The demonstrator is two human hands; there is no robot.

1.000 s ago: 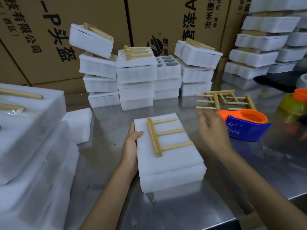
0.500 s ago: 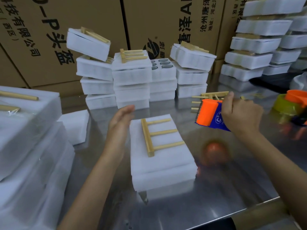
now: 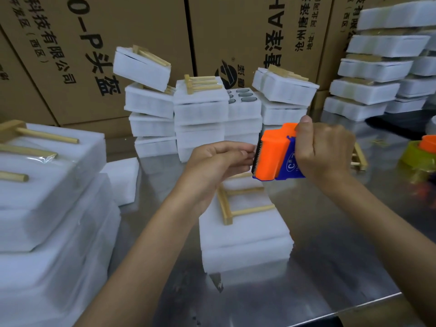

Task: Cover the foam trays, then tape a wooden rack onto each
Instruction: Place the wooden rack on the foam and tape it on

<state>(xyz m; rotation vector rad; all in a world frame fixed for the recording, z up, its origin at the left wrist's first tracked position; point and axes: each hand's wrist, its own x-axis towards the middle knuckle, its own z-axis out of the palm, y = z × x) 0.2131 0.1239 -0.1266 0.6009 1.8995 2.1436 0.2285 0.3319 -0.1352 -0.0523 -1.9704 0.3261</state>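
Observation:
A covered white foam tray (image 3: 245, 234) lies on the steel table in front of me, with a wooden rack (image 3: 238, 201) resting loose on its lid. Above it my right hand (image 3: 323, 152) grips an orange and blue tape dispenser (image 3: 273, 152), its toothed edge facing left. My left hand (image 3: 219, 166) is raised to that edge, fingertips pinching at the tape end; the clear tape itself is too faint to see. The far part of the rack is hidden behind my hands.
Stacks of foam trays with racks stand at the back (image 3: 200, 114), at the left (image 3: 47, 185) and the far right (image 3: 372, 74). Loose racks (image 3: 359, 156) lie behind my right hand. A yellow-green tape dispenser (image 3: 422, 154) sits at the right edge. Cardboard boxes (image 3: 118, 43) form the back wall.
My right hand picked up the tape dispenser from the table and brought it over the tray. My left hand left the tray's side and rose to the dispenser's cutter edge.

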